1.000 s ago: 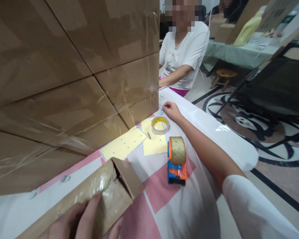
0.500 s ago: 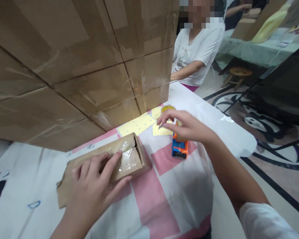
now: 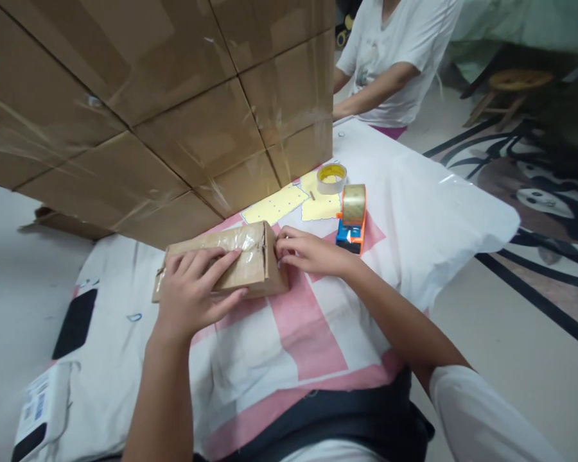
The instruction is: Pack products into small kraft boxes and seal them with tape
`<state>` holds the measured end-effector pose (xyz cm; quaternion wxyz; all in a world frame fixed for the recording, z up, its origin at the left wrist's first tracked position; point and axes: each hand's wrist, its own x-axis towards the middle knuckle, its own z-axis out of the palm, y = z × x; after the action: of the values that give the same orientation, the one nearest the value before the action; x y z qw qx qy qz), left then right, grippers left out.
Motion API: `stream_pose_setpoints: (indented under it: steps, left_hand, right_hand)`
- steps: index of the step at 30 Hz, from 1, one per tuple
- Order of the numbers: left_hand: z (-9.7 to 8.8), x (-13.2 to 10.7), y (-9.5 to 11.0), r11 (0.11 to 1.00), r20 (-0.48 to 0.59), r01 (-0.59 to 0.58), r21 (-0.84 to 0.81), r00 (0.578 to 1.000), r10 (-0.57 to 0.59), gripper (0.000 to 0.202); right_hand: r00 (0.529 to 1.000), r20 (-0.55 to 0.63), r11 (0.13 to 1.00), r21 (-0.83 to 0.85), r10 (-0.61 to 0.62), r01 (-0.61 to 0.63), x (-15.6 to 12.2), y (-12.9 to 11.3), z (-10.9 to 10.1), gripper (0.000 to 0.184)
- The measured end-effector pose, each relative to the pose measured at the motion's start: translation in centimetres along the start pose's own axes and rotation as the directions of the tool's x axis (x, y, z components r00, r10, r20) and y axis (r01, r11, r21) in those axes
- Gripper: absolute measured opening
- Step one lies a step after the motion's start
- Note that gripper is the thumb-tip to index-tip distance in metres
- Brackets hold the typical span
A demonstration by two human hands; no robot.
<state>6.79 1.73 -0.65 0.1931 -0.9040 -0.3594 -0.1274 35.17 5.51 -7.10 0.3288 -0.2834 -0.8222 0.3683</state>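
A small, long cardboard box point(image 3: 250, 273) lies on the cloth in front of me, with shiny clear tape across its top and a gap along the seam near its right end. My left hand point(image 3: 192, 279) rests flat on its top with the fingers spread. At the box's right end, the bent fingers and thumb of my right hand point(image 3: 303, 250) close on the edge; the fingertips are partly hidden. Just beyond that hand stands an orange and blue tape dispenser point(image 3: 351, 221) with a roll of tape. A small thin brownish piece point(image 3: 312, 196) lies on the cloth's yellow print.
Large taped cardboard boxes point(image 3: 197, 122) form a wall behind the small box. A loose tape roll point(image 3: 332, 179) sits near their right corner. The tablecloth point(image 3: 390, 173) is pink and white. At left are a dark flat object point(image 3: 76, 324) and a white packet point(image 3: 43, 404). A person point(image 3: 390, 70) stands behind.
My right hand has moved from beside the dispenser left to the box's end. The small piece at its fingertips now seems to lie on the cloth. My view has tilted down.
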Motion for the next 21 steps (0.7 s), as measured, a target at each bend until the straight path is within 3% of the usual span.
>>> stream_pose_setpoints:
  steps: [8, 13, 21]
  left_hand:
    - [-0.3, 0.1, 0.3, 1.000, 0.016, -0.025, -0.011, 1.000, 0.026, 0.055]
    - [-0.1, 0.1, 0.2, 1.000, 0.030, -0.018, -0.006, 0.999, 0.018, 0.056]
    - [0.3, 0.0, 0.0, 0.998, -0.046, -0.059, -0.020, 0.997, 0.058, 0.056]
  right_hand:
    - [0.997, -0.071, 0.981, -0.196, 0.000, -0.014, -0.4, 0.0, 0.6, 0.012]
    - [0.995, -0.097, 0.987, -0.159, 0.003, -0.018, -0.4, 0.4, 0.9, 0.011]
    - [0.991, -0.129, 0.990, -0.138, 0.016, -0.034, -0.5, 0.9, 1.6, 0.008]
